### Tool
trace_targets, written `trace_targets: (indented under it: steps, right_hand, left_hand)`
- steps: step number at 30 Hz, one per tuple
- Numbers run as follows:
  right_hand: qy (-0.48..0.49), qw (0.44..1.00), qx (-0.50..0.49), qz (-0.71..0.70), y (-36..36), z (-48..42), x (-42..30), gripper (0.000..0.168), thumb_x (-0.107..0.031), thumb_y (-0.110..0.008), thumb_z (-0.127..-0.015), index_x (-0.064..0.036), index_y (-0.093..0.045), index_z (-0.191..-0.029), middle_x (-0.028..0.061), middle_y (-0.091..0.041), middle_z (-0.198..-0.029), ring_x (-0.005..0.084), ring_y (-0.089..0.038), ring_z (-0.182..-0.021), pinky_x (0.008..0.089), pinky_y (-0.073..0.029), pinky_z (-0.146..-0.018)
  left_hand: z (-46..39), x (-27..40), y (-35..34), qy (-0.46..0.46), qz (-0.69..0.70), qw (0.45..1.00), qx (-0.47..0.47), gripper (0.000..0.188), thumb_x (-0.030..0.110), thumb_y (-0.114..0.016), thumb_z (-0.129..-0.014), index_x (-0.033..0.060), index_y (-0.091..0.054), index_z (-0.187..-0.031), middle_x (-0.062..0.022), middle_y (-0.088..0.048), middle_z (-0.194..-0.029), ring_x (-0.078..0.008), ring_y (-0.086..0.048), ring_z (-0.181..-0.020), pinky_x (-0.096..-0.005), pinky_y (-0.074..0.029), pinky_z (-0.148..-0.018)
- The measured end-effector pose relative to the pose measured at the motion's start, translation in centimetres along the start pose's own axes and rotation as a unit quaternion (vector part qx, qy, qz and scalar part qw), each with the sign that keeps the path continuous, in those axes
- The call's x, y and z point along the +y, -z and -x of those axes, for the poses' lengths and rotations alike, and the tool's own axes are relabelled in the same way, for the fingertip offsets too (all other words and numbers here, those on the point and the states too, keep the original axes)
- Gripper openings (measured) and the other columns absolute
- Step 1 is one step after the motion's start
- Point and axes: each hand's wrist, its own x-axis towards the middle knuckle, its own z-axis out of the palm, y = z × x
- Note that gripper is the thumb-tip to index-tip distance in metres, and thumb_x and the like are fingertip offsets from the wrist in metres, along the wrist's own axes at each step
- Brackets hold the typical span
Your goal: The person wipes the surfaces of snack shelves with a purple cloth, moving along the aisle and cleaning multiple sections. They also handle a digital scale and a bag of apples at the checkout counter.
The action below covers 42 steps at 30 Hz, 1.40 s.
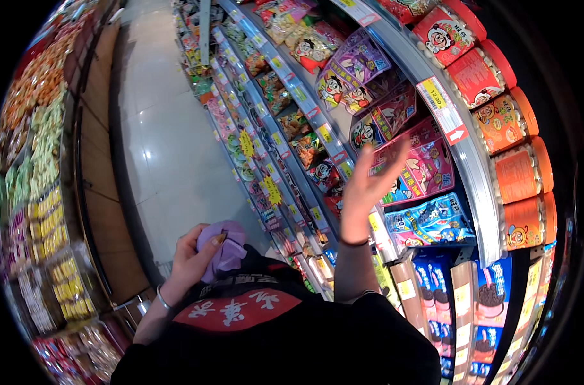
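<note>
A crumpled purple cloth (223,250) is gripped in my left hand (195,255), close to my body at the lower middle. My right hand (369,187) is raised in front of the shelves with its fingers apart and nothing in it. Behind its fingertips lie pink snack pouches (429,163) on a shelf, and a blue snack pouch (429,221) lies to their right and below. Purple pouches (354,72) with cartoon figures are farther up. Whether my right fingers touch a pouch, I cannot tell.
Tiered metal shelf edges (446,113) with price tags curve along the right. Plastic jars with red and orange lids (525,163) line the upper shelf. Blue cookie boxes (489,298) stand at the lower right. Packaged snacks (46,211) fill the left display, across a tiled aisle floor (162,125).
</note>
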Motion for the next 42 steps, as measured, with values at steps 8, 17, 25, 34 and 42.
trace_targets:
  steps: [8,17,25,34,42]
  right_hand:
    - [-0.174,0.984,0.029,0.010,0.3,-4.2,9.0,0.027,-0.010,-0.056,-0.097,0.005,-0.059,-0.120,0.0078,-0.066,-0.095,0.0109,-0.056,-0.084,0.0256,-0.046,-0.077]
    - [-0.177,0.981,0.071,0.047,0.3,-1.8,7.2,0.019,-0.020,-0.052,-0.104,-0.005,-0.065,-0.104,-0.0065,-0.053,-0.069,0.0014,-0.043,-0.060,0.0208,-0.035,-0.052]
    - [-0.194,0.974,0.121,-0.006,1.6,-0.6,5.8,0.023,-0.018,-0.052,-0.104,0.000,-0.065,-0.108,-0.0020,-0.061,-0.082,0.0040,-0.046,-0.075,0.0214,-0.042,-0.067]
    - [-0.177,0.960,0.205,-0.078,2.8,-0.5,3.3,0.021,-0.019,-0.056,-0.103,0.000,-0.066,-0.102,-0.0068,-0.058,-0.081,0.0008,-0.043,-0.074,0.0187,-0.038,-0.065]
    - [-0.375,0.874,0.151,-0.271,0.4,3.9,-0.4,0.025,-0.018,-0.057,-0.101,0.001,-0.065,-0.115,0.0085,-0.069,-0.113,0.0128,-0.064,-0.099,0.0282,-0.050,-0.087]
  left_hand:
    - [-8.9,5.5,3.6,0.003,0.022,0.983,-0.180,0.026,0.025,-0.054,-0.102,0.0008,-0.062,-0.103,0.0004,-0.064,-0.087,-0.0053,-0.057,-0.078,-0.0214,-0.047,-0.073]
    - [-15.2,4.3,2.4,-0.030,-0.022,0.957,-0.287,0.022,0.015,-0.053,-0.095,-0.0022,-0.060,-0.106,-0.0114,-0.060,-0.110,-0.0159,-0.059,-0.099,-0.0283,-0.049,-0.084]
    - [-17.5,5.7,-3.6,0.073,0.007,0.941,-0.329,0.025,0.000,-0.049,-0.092,-0.0005,-0.057,-0.115,-0.0096,-0.064,-0.102,-0.0144,-0.062,-0.095,-0.0287,-0.049,-0.087]
    - [-22.1,5.2,-6.2,0.039,-0.005,0.926,-0.375,0.029,0.004,-0.048,-0.098,0.0021,-0.058,-0.125,-0.0060,-0.063,-0.103,-0.0100,-0.059,-0.093,-0.0227,-0.047,-0.083]
    - [-25.7,8.4,-9.0,0.045,-0.053,0.897,-0.437,0.039,0.007,-0.055,-0.099,-0.0002,-0.051,-0.138,-0.0057,-0.062,-0.121,-0.0054,-0.054,-0.104,-0.0204,-0.043,-0.086]
